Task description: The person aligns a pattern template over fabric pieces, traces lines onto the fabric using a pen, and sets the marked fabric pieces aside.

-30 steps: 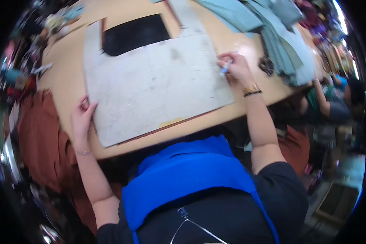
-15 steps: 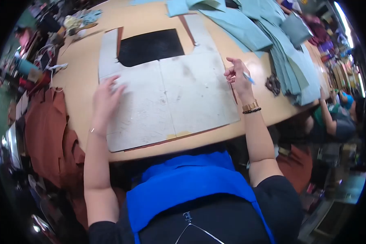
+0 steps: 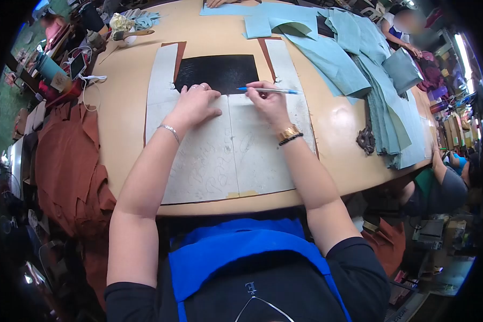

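A large whitish pattern board [image 3: 214, 155] with a notch at its far side lies on the table. Brown leather [image 3: 180, 60] shows along the notch's sides, and a black sheet [image 3: 217, 72] fills much of the notch. My left hand [image 3: 196, 104] rests on the board at the notch's near edge, palm down with fingers apart, some reaching the black sheet. In my right hand [image 3: 269, 104] is a pen [image 3: 279, 90] with a blue end, held between thumb and fingers, its left end over the black sheet. Whether that end touches is unclear.
Light blue sheets [image 3: 354, 70] are heaped at the right, with a dark crumpled piece [image 3: 365, 140] beside them. Brown leather [image 3: 70, 166] hangs at the left. A brush [image 3: 133, 34] and a cable [image 3: 94, 79] lie farther left. Another person's hand [image 3: 220, 2] is at the far edge.
Both hands have moved inward and away from me, from the board's sides to the notch's near edge. The left hand has come down onto the board. The pen now points left.
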{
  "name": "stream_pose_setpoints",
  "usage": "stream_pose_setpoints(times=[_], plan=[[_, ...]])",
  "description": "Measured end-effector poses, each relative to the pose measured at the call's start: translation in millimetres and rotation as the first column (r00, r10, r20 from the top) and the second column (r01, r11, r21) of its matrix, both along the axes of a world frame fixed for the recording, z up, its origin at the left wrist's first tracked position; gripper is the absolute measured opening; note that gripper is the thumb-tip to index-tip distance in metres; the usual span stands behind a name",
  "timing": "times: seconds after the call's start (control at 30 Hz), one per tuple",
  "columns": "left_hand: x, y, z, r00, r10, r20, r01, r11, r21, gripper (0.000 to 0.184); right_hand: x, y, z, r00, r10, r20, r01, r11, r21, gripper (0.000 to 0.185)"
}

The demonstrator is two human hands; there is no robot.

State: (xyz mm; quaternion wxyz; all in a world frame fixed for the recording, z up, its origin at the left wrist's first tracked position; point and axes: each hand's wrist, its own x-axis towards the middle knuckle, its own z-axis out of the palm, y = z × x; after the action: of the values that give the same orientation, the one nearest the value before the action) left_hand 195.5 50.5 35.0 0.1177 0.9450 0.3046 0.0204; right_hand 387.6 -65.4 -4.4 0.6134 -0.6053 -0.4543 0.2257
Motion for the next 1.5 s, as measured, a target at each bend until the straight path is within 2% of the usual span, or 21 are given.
stream_pose_setpoints(times=[0.13, 0.23, 0.37, 0.53, 0.73, 0.8, 0.9, 1.07, 1.2, 1.3, 1.4, 1.5], plan=[[-2.2, -1.4, -2.8, 1.0, -0.01, 0.02, 0.01, 1.0, 0.004, 0.047, -17.0, 21.2, -0.2, 0.996, 0.005, 0.094, -0.009, 0.999, 0.047, 0.01], [-6.8, -4.2, -11.5, 0.995, -0.017, 0.096, 0.013, 0.999, 0.04, 0.043, -19.6, 24.6, -12.7, 0.979, 0.011, 0.201, -0.016, 1.0, 0.019, 0.01], [-19.0, -16.7, -27.6, 0.956, 0.026, 0.291, -0.06, 0.992, 0.108, 0.038, -22.5, 22.7, -11.6, 0.961, 0.013, 0.276, -0.016, 1.0, 0.007, 0.01], [-43.0, -30.2, -35.0, 0.908, 0.197, 0.37, -0.232, 0.971, 0.052, 0.035, -22.0, 25.2, -15.6, 0.96, 0.005, 0.28, -0.011, 1.0, 0.018, 0.009], [-51.1, -31.8, -43.0, 0.878, 0.175, 0.446, -0.238, 0.967, 0.089, 0.038, -24.8, 24.7, -9.2, 0.961, -0.012, 0.277, 0.027, 0.998, -0.05, 0.007], [-52.5, -30.2, -47.1, 0.877, 0.203, 0.434, -0.253, 0.966, 0.058, 0.042, -20.1, 27.3, -10.3, 0.968, -0.012, 0.252, 0.041, 0.993, -0.111, 0.008], [-51.0, -31.8, -50.9, 0.884, 0.28, 0.374, -0.331, 0.94, 0.08, 0.052, -18.5, 36.2, -14.6, 0.999, -0.019, 0.051, 0.02, 1.0, -0.006, 0.011], [-50.5, -30.6, -58.9, 0.891, 0.347, 0.293, -0.38, 0.923, 0.06, 0.065, -49.8, 65.9, -3.4, 0.99, 0.1, -0.096, -0.097, 0.995, 0.038, 0.014], [-49.7, -29.4, -55.0, 0.901, 0.345, 0.262, -0.374, 0.925, 0.068, 0.068, -80.7, 104.9, -3.5, 0.986, 0.134, 0.098, -0.139, 0.989, 0.048, 0.013], [-48.6, -29.0, -51.2, 0.909, 0.356, 0.219, -0.375, 0.925, 0.054, 0.073, -95.1, 122.7, -5.8, 0.982, 0.173, 0.074, -0.17, 0.985, -0.035, 0.014], [-47.9, -29.0, -49.7, 0.908, 0.361, 0.214, -0.381, 0.922, 0.063, 0.081, -100.6, 132.7, -14.4, 0.963, 0.152, 0.221, -0.157, 0.988, 0.005, 0.014], [-47.8, -28.6, -52.4, 0.91, 0.36, 0.206, -0.382, 0.921, 0.079, 0.085, -100.5, 131.9, -14.9, 0.949, 0.18, 0.258, -0.18, 0.983, -0.024, 0.014]])
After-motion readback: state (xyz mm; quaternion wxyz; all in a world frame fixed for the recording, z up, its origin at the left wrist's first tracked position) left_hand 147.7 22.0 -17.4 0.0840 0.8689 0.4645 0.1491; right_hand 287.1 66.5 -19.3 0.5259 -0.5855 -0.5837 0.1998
